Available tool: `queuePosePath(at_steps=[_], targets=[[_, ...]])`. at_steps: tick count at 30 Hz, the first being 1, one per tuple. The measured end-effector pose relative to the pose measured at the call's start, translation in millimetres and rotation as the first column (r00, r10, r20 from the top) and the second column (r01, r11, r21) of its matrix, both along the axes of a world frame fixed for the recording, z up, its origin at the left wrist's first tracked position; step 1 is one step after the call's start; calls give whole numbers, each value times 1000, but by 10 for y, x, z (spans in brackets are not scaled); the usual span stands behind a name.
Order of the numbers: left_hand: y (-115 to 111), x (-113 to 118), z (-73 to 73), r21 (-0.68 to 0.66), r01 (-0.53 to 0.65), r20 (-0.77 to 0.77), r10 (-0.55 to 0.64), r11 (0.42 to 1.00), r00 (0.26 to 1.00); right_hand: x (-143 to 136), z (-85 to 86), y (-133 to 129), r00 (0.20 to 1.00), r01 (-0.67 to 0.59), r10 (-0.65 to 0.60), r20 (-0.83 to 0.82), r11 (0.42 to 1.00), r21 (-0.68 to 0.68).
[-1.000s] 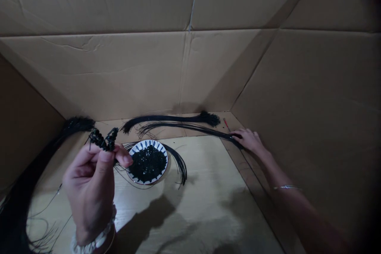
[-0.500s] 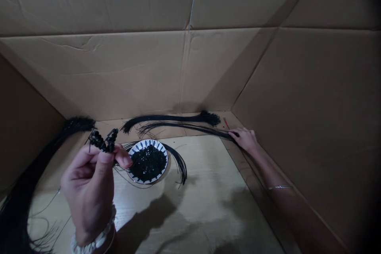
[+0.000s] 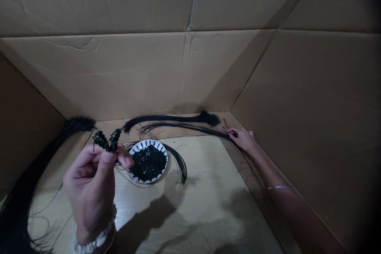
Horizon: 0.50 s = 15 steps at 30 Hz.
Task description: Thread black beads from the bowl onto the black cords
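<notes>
Between thumb and fingers, my left hand (image 3: 92, 182) pinches a small piece of black beadwork (image 3: 107, 141), raised above the table to the left of the plate. Two knobbly black strands of it stick up in a V shape. At the far right edge of the table, my right hand (image 3: 242, 139) has its fingers closed on a thin bundle of black cords (image 3: 190, 128). The bundle stretches leftward from the fingertips. A white plate (image 3: 164, 171) with a dark leaf-patterned rim holds a heap of small black beads (image 3: 150, 162).
Another black cord bundle (image 3: 169, 118) lies along the back cardboard wall (image 3: 143, 75). More cords (image 3: 180, 164) curve out behind the plate. A thick black hank (image 3: 35, 166) hangs down at the left. A small red object (image 3: 226, 122) lies near the back right corner.
My left hand has shifted slightly right with the beadwork, which has turned a little. My right hand stays almost in place on the cords.
</notes>
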<state>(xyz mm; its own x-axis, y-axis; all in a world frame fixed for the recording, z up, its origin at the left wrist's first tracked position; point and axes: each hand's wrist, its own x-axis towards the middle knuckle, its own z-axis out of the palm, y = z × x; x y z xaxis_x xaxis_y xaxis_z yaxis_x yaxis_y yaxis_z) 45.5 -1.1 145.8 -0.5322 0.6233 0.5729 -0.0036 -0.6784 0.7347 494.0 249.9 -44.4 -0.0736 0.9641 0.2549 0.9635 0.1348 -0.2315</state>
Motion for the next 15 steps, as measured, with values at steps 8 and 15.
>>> queuePosePath(at_steps=[8, 15], targets=[[-24, 5, -1, -42, 15, -13, -15, 999, 1000, -10, -21, 28, 983, -3, -1, -183, 1000, -24], [-27, 19, 0, -39, -12, -26, 11, 999, 1000, -13, -4, 3, 935, -34, 12, -354, 998, -57]])
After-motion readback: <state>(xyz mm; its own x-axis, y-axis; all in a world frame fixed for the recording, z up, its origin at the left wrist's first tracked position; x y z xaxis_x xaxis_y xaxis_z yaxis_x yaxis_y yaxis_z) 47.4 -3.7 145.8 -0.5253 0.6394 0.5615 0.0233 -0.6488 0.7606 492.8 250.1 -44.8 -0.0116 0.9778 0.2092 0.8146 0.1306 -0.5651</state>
